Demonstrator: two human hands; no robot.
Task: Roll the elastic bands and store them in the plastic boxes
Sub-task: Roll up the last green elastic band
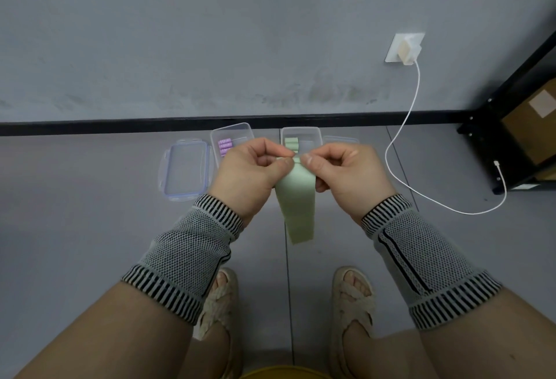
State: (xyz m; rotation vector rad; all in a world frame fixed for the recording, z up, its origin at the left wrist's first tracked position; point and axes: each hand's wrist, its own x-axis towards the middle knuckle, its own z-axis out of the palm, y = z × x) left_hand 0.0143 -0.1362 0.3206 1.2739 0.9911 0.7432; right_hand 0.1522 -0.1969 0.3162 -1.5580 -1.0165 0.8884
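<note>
A pale green elastic band (298,204) hangs down between my hands, its top edge pinched by both. My left hand (252,174) pinches the band's upper left corner with thumb and fingers. My right hand (340,174) pinches the upper right corner. Behind my hands on the floor stand two clear plastic boxes. The left box (231,131) holds several purple rolls (225,146). The right box (313,134) holds green rolls (291,143). My hands hide the near parts of both boxes.
A clear lid (185,169) with blue-tinted clips lies left of the boxes; a second lid (341,139) shows behind my right hand. A white charger cable (400,134) runs from a wall socket (404,47) across the floor. A black shelf frame (493,125) stands at right.
</note>
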